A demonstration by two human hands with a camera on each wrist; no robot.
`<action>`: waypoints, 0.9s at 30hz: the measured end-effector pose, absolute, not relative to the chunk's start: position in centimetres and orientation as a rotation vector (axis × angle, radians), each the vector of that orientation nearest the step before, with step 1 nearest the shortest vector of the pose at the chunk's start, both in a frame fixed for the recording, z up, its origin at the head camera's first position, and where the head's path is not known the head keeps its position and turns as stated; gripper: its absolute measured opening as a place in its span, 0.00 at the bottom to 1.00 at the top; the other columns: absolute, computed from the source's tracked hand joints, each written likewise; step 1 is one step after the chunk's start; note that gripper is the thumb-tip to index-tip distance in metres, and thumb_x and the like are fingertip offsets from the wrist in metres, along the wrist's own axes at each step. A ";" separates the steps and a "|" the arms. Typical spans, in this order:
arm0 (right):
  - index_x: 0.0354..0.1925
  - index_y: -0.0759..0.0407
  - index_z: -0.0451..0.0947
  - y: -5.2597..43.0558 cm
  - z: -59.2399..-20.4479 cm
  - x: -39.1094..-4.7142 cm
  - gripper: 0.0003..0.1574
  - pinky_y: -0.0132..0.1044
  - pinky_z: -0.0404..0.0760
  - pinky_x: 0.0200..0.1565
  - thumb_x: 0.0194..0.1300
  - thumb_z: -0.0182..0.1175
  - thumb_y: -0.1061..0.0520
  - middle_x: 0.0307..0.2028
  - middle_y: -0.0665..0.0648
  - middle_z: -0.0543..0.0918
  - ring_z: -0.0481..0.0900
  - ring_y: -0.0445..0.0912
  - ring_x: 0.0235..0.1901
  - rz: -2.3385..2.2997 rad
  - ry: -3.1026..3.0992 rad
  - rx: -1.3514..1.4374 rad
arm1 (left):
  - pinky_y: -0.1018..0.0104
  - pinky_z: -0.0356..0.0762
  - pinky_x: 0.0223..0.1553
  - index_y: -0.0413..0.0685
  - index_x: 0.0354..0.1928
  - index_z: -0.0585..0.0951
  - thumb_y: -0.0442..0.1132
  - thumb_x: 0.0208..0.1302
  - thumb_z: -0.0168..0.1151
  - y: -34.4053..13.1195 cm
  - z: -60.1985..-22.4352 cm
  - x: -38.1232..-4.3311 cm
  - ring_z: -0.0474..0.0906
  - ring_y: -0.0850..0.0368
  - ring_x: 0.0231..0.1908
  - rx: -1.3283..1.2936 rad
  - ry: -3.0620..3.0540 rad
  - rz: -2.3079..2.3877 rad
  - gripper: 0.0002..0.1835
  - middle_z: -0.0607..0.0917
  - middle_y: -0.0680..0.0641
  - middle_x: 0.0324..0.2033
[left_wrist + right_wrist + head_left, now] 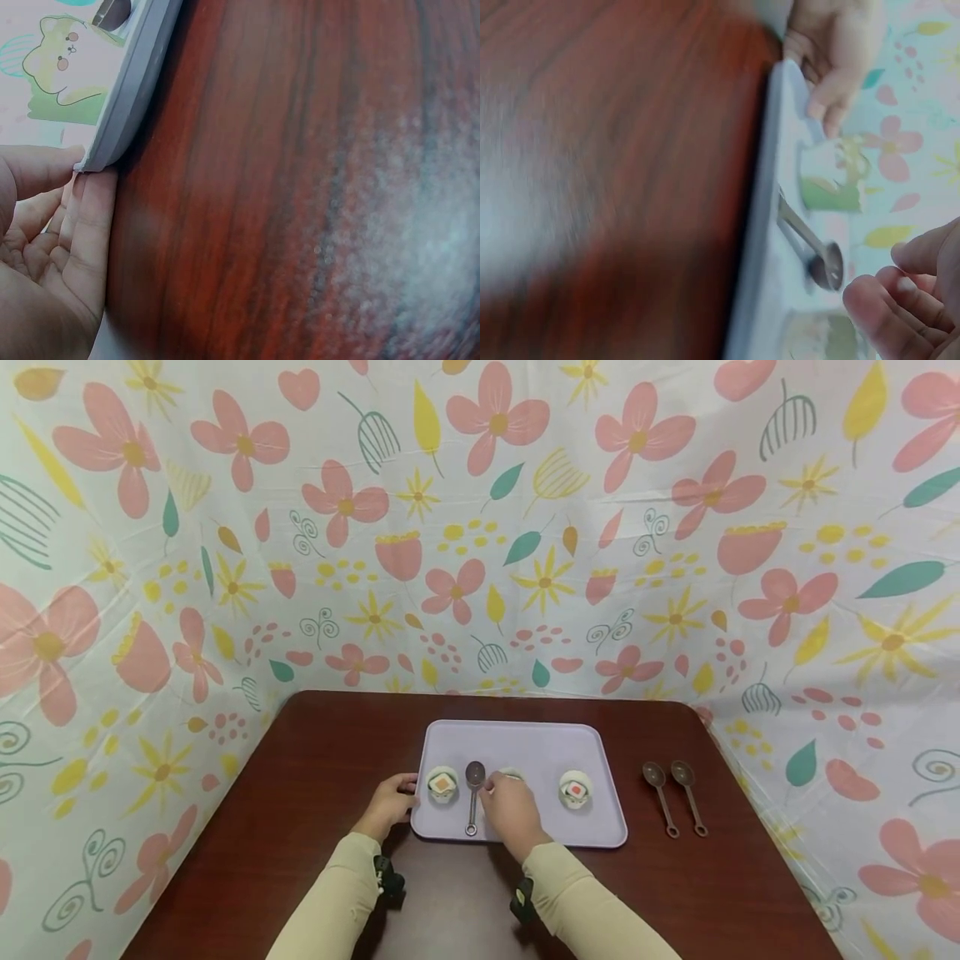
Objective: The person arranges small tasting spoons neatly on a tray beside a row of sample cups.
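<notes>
My left hand (390, 806) holds the left edge of a pale lilac tray (510, 739); in the left wrist view its thumb lies on the rim with fingers below. A brown measuring spoon (475, 772) lies on the tray between the left cup (442, 785) and the middle cup (512, 772). Beside that spoon hovers my right hand (513, 810), partly covering the middle cup. Nothing shows between its loosely bent, parted fingers in the right wrist view. Cat drawings decorate the cup (71, 56) seen by the left wrist. A third cup (575, 789) stands at the tray's right.
Two more brown spoons (660, 793) lie side by side on the dark red-brown table (337, 735), right of the tray. Flower-patterned cloth (480, 527) hangs behind the table and along its sides.
</notes>
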State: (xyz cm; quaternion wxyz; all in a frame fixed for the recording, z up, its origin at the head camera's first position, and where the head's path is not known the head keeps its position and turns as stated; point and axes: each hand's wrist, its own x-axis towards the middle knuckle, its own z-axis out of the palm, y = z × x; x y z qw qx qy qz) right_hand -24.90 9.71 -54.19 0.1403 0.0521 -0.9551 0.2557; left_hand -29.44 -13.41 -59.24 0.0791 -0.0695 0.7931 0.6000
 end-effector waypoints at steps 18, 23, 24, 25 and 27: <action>0.35 0.62 0.82 21.4 -50.5 -26.2 0.09 0.41 0.78 0.24 0.66 0.65 0.56 0.25 0.55 0.85 0.79 0.45 0.21 0.728 -2.750 -0.061 | 0.52 0.85 0.41 0.36 0.64 0.76 0.24 0.63 0.61 -13.8 -59.0 -29.3 0.79 0.44 0.48 -0.231 2.371 1.789 0.26 0.78 0.38 0.50; 0.37 0.63 0.82 24.4 -49.7 -26.0 0.10 0.42 0.76 0.23 0.68 0.63 0.55 0.29 0.57 0.86 0.78 0.46 0.21 0.717 -2.764 -0.100 | 0.52 0.86 0.40 0.36 0.65 0.75 0.24 0.63 0.61 -13.6 -59.1 -29.4 0.79 0.43 0.49 -0.228 2.382 1.779 0.26 0.77 0.38 0.50; 0.38 0.63 0.82 25.0 -49.7 -25.9 0.10 0.43 0.77 0.24 0.68 0.63 0.55 0.30 0.58 0.86 0.78 0.47 0.22 0.711 -2.765 -0.110 | 0.52 0.86 0.40 0.36 0.65 0.75 0.24 0.63 0.61 -13.5 -59.1 -29.4 0.79 0.43 0.49 -0.227 2.381 1.779 0.26 0.77 0.38 0.50; 0.38 0.63 0.82 25.7 -49.7 -25.9 0.11 0.44 0.77 0.25 0.68 0.63 0.55 0.30 0.59 0.86 0.78 0.48 0.22 0.696 -2.760 -0.117 | 0.52 0.86 0.40 0.36 0.65 0.75 0.24 0.63 0.61 -13.5 -59.1 -29.4 0.79 0.43 0.49 -0.225 2.377 1.779 0.26 0.77 0.37 0.51; 0.39 0.64 0.82 26.9 -49.8 -25.7 0.12 0.45 0.77 0.25 0.68 0.62 0.55 0.31 0.60 0.85 0.78 0.49 0.23 0.687 -2.760 -0.133 | 0.52 0.86 0.41 0.36 0.65 0.75 0.24 0.63 0.61 -13.4 -59.2 -29.4 0.78 0.43 0.50 -0.230 2.370 1.783 0.26 0.77 0.38 0.51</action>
